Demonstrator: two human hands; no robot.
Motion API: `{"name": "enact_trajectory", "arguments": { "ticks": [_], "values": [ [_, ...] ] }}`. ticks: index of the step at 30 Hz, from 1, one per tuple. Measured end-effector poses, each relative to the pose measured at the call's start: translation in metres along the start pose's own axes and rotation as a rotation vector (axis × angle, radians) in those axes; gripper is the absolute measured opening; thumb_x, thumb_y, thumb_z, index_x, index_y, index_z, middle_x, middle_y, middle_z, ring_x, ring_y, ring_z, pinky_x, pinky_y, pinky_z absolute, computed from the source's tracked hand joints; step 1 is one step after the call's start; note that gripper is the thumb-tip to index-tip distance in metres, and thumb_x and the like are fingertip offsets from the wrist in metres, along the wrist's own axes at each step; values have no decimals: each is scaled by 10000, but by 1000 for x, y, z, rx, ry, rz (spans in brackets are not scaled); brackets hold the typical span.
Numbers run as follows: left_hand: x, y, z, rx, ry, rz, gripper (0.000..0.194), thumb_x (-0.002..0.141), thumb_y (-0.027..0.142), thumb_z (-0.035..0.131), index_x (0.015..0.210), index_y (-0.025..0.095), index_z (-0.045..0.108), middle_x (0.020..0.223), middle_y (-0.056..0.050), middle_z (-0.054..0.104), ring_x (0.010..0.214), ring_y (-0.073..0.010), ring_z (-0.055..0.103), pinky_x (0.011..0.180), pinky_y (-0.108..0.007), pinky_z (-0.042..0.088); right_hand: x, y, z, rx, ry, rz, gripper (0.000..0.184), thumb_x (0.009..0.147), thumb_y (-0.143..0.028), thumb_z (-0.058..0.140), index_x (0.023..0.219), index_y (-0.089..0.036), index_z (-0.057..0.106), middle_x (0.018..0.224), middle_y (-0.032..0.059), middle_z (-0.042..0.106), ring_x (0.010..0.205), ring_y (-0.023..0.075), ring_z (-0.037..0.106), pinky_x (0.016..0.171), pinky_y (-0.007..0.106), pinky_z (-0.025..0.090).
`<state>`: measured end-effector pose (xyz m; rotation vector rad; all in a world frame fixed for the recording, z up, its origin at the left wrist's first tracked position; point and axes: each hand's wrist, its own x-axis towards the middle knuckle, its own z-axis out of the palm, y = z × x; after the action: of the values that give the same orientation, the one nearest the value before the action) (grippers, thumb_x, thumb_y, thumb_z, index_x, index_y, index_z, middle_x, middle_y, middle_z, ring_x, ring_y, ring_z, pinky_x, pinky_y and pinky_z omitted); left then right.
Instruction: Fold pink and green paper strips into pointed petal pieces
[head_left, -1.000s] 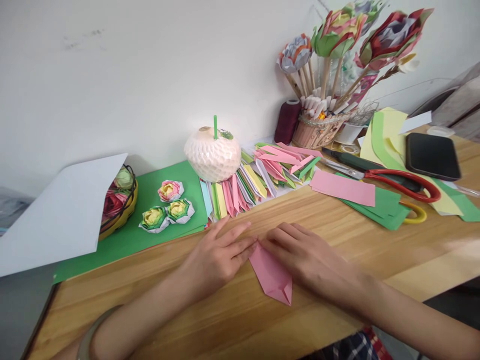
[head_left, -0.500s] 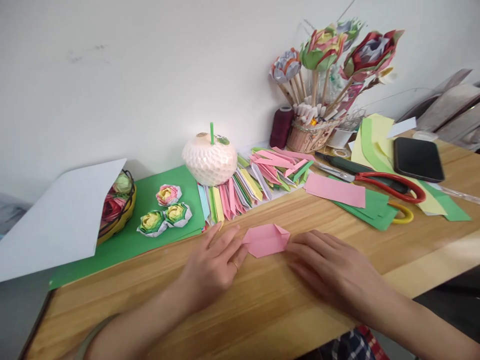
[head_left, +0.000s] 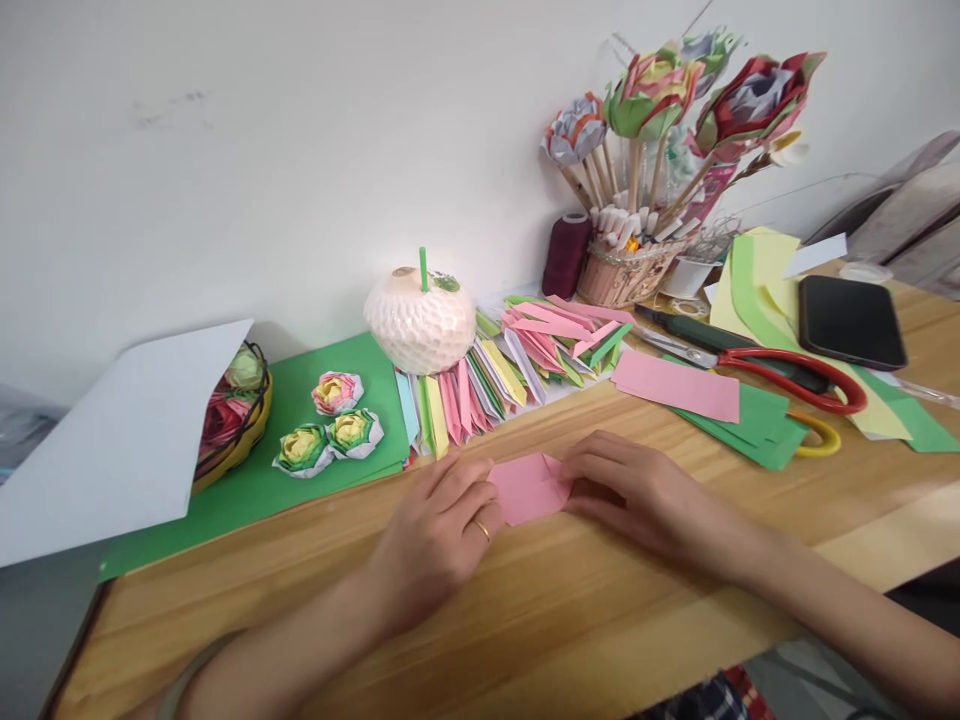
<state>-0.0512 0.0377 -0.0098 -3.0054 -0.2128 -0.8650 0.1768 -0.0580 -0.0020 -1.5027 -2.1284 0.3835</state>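
Observation:
A small pink paper [head_left: 527, 490] with folded-in corners lies on the wooden table between my two hands. My left hand [head_left: 448, 520], with a ring on one finger, has its fingers closed on the paper's left end. At the opposite end, my right hand [head_left: 637, 492] pinches the right corner between thumb and fingers. Both thumbs are partly hidden. Beyond the paper lies a row of folded paper strips [head_left: 487, 378] in pink, green, yellow and white. Flat pink paper strips [head_left: 679, 387] rest on green strips [head_left: 772, 435] to the right.
Red-handled scissors [head_left: 795, 370], a black phone [head_left: 851, 322] and yellow-green paper [head_left: 761, 270] lie at the right. A basket of paper flowers [head_left: 626, 275] stands by the wall, beside a thread spool [head_left: 565, 257]. Paper lotuses [head_left: 337, 393] sit on green sheets [head_left: 292, 355], near a white textured ornament [head_left: 420, 325].
My right hand has moved left and now grips the paper's right end more closely. The paper's centre looks flatter, and the view has shifted slightly.

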Motion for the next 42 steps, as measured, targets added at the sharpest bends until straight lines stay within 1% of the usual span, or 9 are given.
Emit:
{"name": "enact_trajectory", "arguments": {
  "ticks": [4,11,14,20,27,32,35,40,42],
  "values": [
    [3,1,-2,-97,6,-119,174,913,117,466,831,132,618,842,-57,679,1009,-240,578,915,-418,457,2,0,1,-10,27,-44,190,958,-217,430,860,-180,588,859,63,610,792,167,558,681,297,465],
    [4,0,-5,-284,-53,-309,32,850,202,607,829,189,626,872,-33,680,1035,-270,549,911,-492,407,0,-7,11,-31,65,58,184,953,-204,418,848,-164,563,822,75,573,774,187,524,688,336,459],
    [5,1,-3,-323,-29,-345,85,854,152,592,787,193,626,845,-23,678,1006,-252,548,877,-460,414,0,-11,13,-28,101,88,179,944,-189,422,825,-167,554,808,71,564,769,191,521,683,340,460],
    [9,7,0,-269,-32,-444,151,858,154,548,726,199,605,806,-3,666,966,-230,558,978,-519,305,1,-16,17,-56,167,123,163,919,-154,435,799,-177,542,794,61,559,746,185,527,648,313,465],
    [11,6,3,-304,-38,-453,155,860,148,517,735,200,591,787,-1,641,884,-199,549,911,-428,356,3,-18,17,-89,167,155,169,916,-163,443,774,-178,533,804,62,548,726,183,528,630,307,472],
    [10,4,3,-369,-63,-487,113,850,169,553,750,209,589,811,0,636,936,-217,532,943,-459,309,5,-18,17,-74,162,177,176,918,-149,433,773,-169,530,792,65,547,722,190,522,632,324,477],
    [10,6,4,-384,-79,-510,157,876,153,513,745,208,580,818,-2,636,964,-219,522,964,-468,298,5,-18,19,-68,179,188,167,913,-144,435,781,-163,535,789,68,548,720,192,515,626,328,473],
    [12,12,10,-284,-38,-524,190,881,157,467,721,207,555,795,-5,634,976,-229,511,1002,-483,248,6,-18,23,-67,213,217,161,898,-133,444,768,-178,527,768,56,555,708,187,513,608,313,463],
    [12,13,13,-242,-14,-523,200,879,142,445,716,204,542,783,-10,629,970,-232,508,985,-470,275,6,-18,24,-65,243,212,153,889,-124,453,766,-182,521,761,52,557,699,181,512,602,304,461]
  ]
}}
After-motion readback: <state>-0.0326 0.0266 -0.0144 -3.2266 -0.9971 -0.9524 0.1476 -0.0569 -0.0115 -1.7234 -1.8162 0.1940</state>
